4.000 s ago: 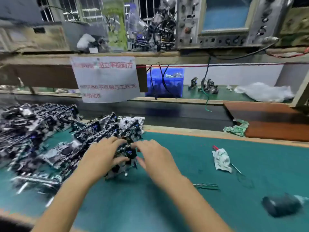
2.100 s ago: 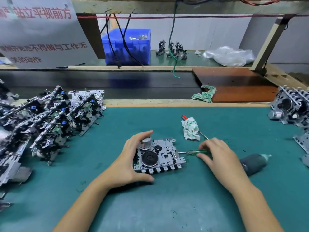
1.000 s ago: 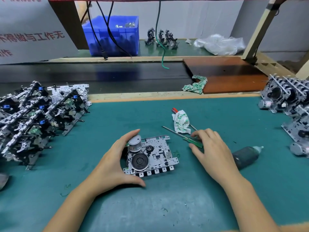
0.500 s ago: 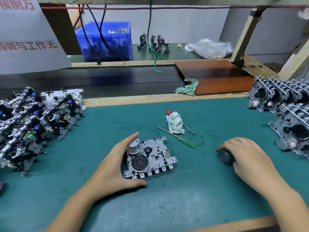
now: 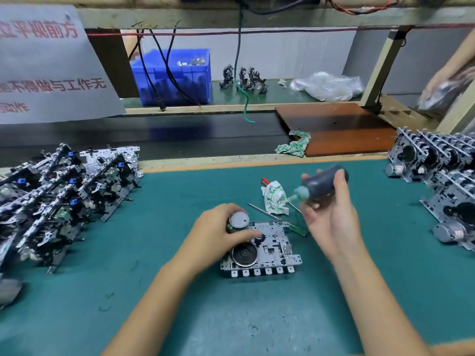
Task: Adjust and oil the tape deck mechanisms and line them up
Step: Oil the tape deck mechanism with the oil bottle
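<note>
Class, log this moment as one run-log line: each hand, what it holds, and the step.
left hand: holds tape deck mechanism on mat | right hand: grips oil bottle | step: oiling

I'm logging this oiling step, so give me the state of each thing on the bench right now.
Tape deck mechanism: flat on the mat, left hand gripping its motor end.
Oil bottle: lifted, tilted, nozzle pointing left, held in the right hand.
Screwdriver: lying on the mat.
Mechanisms at left: leaning in rows.
Mechanisms at right: standing in rows.

A blue bin stands at upper centre-left behind dangling black cables, a white paper sign at upper left, clear plastic bag upper right, brown board below it
</note>
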Demonstrator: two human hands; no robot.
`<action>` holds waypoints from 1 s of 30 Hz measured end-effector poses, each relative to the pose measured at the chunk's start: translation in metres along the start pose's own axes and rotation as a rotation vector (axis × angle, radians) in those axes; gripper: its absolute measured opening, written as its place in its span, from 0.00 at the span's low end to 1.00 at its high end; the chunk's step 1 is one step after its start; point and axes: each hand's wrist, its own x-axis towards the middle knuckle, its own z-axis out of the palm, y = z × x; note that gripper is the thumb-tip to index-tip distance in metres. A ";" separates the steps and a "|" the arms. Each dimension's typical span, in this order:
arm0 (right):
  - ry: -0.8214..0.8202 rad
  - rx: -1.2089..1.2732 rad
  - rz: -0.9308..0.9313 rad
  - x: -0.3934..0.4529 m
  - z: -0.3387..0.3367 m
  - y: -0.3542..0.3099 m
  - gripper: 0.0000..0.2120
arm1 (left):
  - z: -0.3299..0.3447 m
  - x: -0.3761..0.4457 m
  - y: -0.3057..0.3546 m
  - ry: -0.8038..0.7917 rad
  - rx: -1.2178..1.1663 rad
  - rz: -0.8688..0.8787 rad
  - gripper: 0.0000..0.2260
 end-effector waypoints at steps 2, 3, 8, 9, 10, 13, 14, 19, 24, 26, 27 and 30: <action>0.042 0.182 0.071 0.003 -0.003 0.000 0.17 | 0.011 -0.001 0.003 0.127 0.091 0.000 0.11; 0.059 0.265 0.068 0.004 -0.006 -0.001 0.16 | 0.015 -0.002 0.005 0.175 0.048 -0.036 0.08; 0.103 0.473 0.019 -0.004 -0.002 0.003 0.12 | 0.021 0.009 0.024 0.169 -1.343 -0.433 0.12; 0.112 0.436 0.025 -0.008 0.002 0.006 0.12 | 0.021 0.008 0.027 0.096 -1.600 -0.445 0.14; 0.112 0.385 0.035 -0.011 0.006 0.010 0.13 | 0.023 0.006 0.026 0.044 -1.791 -0.452 0.16; 0.064 0.195 0.051 -0.022 0.017 0.024 0.15 | 0.036 -0.005 0.023 -0.077 -2.124 -0.341 0.20; 0.047 0.132 0.047 -0.025 0.019 0.029 0.17 | 0.040 -0.009 0.022 -0.073 -2.173 -0.324 0.21; -0.003 -0.069 0.000 -0.030 0.019 0.047 0.23 | 0.049 -0.011 0.019 0.210 -1.934 -0.579 0.04; -0.041 -0.189 0.002 -0.030 0.018 0.051 0.18 | 0.046 -0.016 0.031 0.159 -1.962 -0.549 0.05; -0.051 -0.207 -0.011 -0.030 0.018 0.051 0.16 | 0.044 -0.018 0.034 0.173 -1.911 -0.564 0.06; -0.058 -0.219 -0.018 -0.030 0.018 0.051 0.16 | 0.044 -0.019 0.035 0.178 -1.891 -0.543 0.06; -0.069 -0.262 -0.031 -0.031 0.018 0.052 0.16 | 0.044 -0.021 0.032 0.156 -1.899 -0.470 0.06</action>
